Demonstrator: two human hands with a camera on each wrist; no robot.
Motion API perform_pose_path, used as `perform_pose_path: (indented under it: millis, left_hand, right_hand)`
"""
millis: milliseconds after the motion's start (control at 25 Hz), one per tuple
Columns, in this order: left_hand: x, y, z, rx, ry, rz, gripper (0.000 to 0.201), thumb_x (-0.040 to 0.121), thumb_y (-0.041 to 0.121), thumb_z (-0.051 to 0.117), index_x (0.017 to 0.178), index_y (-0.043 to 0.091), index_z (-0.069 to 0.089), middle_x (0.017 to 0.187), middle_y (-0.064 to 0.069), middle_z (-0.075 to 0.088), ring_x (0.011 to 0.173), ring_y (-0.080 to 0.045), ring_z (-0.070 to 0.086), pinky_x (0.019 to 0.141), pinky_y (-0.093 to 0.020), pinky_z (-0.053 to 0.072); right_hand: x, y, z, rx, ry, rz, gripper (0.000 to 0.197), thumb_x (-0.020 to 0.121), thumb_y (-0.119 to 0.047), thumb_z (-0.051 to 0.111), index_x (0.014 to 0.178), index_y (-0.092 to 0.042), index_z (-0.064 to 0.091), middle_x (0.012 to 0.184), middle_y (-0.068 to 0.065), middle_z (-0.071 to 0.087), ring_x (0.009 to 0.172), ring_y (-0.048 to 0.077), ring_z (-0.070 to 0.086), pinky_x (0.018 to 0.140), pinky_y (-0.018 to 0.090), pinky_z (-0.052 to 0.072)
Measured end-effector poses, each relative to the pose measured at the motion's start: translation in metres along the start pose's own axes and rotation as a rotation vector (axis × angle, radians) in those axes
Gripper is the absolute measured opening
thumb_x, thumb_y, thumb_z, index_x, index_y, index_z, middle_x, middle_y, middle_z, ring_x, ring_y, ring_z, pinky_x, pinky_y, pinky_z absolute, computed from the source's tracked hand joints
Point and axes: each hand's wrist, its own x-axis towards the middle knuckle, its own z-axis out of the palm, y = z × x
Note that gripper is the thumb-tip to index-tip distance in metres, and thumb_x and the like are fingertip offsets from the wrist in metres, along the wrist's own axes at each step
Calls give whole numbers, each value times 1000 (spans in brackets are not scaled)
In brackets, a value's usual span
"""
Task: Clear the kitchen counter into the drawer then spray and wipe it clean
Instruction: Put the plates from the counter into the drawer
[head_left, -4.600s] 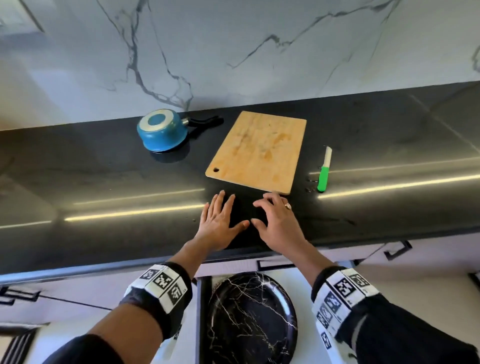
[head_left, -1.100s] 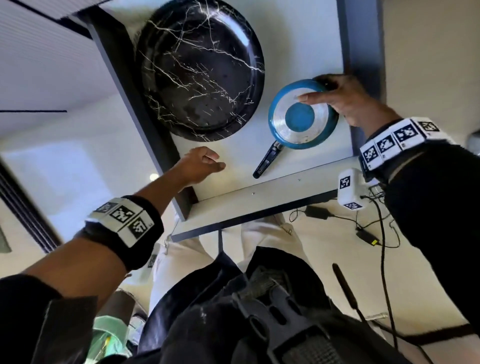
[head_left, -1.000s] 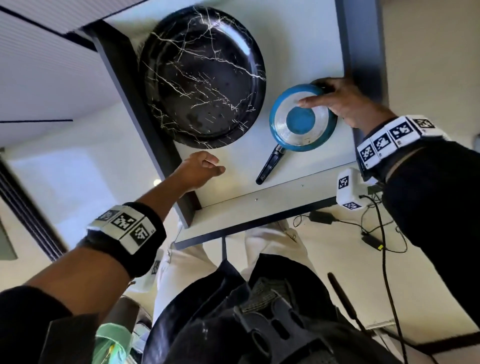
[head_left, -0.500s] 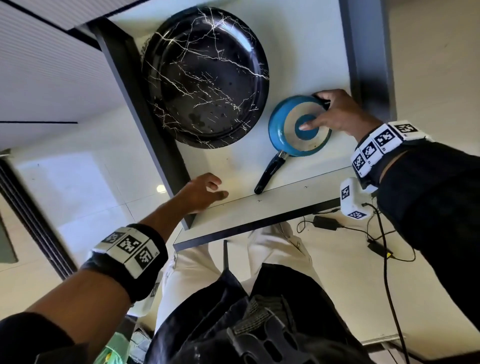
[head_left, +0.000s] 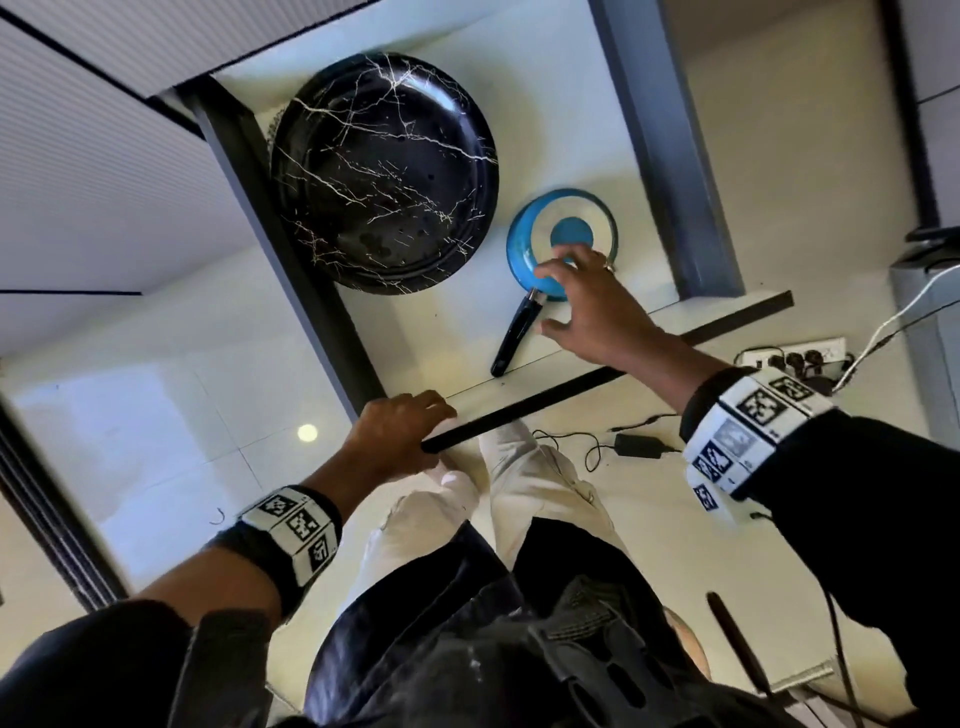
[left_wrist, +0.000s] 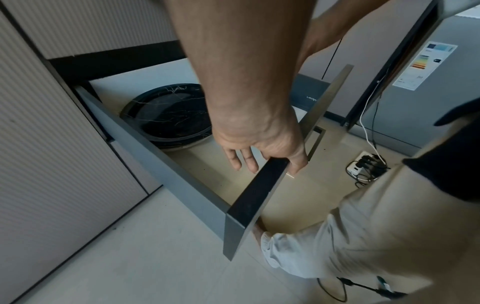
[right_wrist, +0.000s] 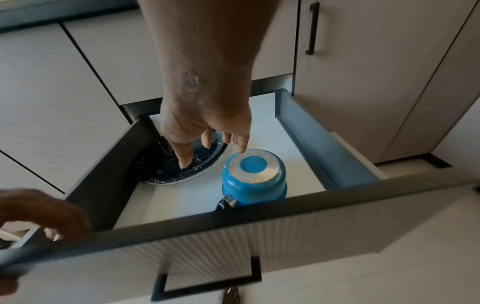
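The open drawer (head_left: 566, 104) is seen from above, its front panel toward the person. At its 9 o'clock side a black marbled plate (head_left: 384, 171) is laid flat on the pale drawer floor. The left hand (head_left: 395, 434) is set on the front panel's top edge at about 7 o'clock — fingers curled over the edge to the inside, thumb on the outer face, as shown in the left wrist view (left_wrist: 259, 144). Just right of the plate, at about 3 o'clock, the blue saucepan (head_left: 563, 241) is placed upside down, its black handle (head_left: 514, 338) pointed to 6 o'clock toward the panel. The right hand (head_left: 592, 306) is held above the saucepan — fingers spread and loose, nothing gripped; contact with the pan cannot be told.
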Motion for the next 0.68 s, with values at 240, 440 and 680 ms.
perform_pose_path:
  millis: [240,440,680]
  left_hand:
    - [-12,-17,-37,98,349,-123,23,71,28,77,79,14,62,68,-8,63,62,-31,60,62,-38,51]
    - [-6,-33,-80,-370,368,-741,24,83,42,68,86,18,66,85,-9,65,85,-32,64,77,-36,50]
    - [11,-90,-131,-1508,409,-826,36,85,30,73,119,19,64,103,-4,63,81,-14,54,72,-27,44]
  right_hand:
    - [-29,-18,-9,73,395,-27,21,77,-10,74,96,-10,66,111,11,61,107,30,58,91,35,45]
    - [3,-33,-23,179,447,50,16,78,-9,75,92,-10,67,102,9,59,89,19,59,81,29,51]
    - [85,-56,-39,673,210,614,63,75,-16,81,129,-6,50,112,7,59,95,17,55,88,28,46]
